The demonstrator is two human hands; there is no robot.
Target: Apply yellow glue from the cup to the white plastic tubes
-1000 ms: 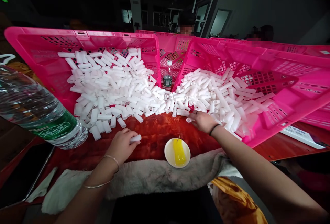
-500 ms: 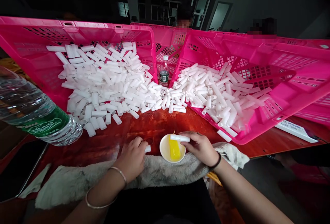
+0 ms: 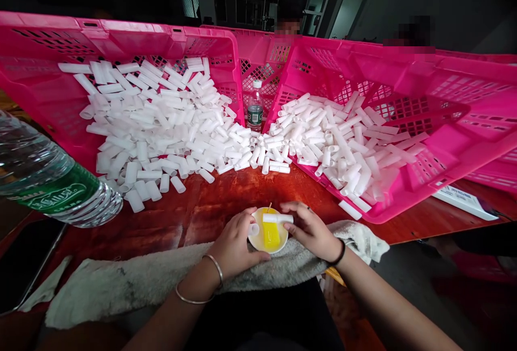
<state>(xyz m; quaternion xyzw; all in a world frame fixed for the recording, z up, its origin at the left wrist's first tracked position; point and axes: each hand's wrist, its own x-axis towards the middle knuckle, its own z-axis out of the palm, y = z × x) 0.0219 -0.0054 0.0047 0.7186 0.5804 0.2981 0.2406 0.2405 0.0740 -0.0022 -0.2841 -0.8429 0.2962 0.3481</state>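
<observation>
In the head view my left hand [image 3: 232,246] is at the left rim of a small white bowl [image 3: 255,244], with a short white tube [image 3: 253,229] held in its fingers and the thumb stretched along the bowl's near side. Across the bowl, my right hand [image 3: 317,235] pinches the right end of a longer white tube [image 3: 278,218], which lies level over the bowl's far part. Inside the bowl is a glossy yellow block [image 3: 271,236], partly covered by that tube. A thin stick [image 3: 270,207] pokes up at the far rim.
Two tilted pink crates, left [image 3: 36,71] and right [image 3: 456,141], spill white tubes [image 3: 161,119] onto the red table [image 3: 194,200]. A large water bottle [image 3: 60,184] leans in at left; a small bottle [image 3: 254,109] stands between the crates. A grey towel [image 3: 133,275] lines the near edge.
My left hand has moved right with its short tube, up to the bowl's rim. My right hand stays by the bowl, still gripping the longer tube. The view has shifted slightly.
</observation>
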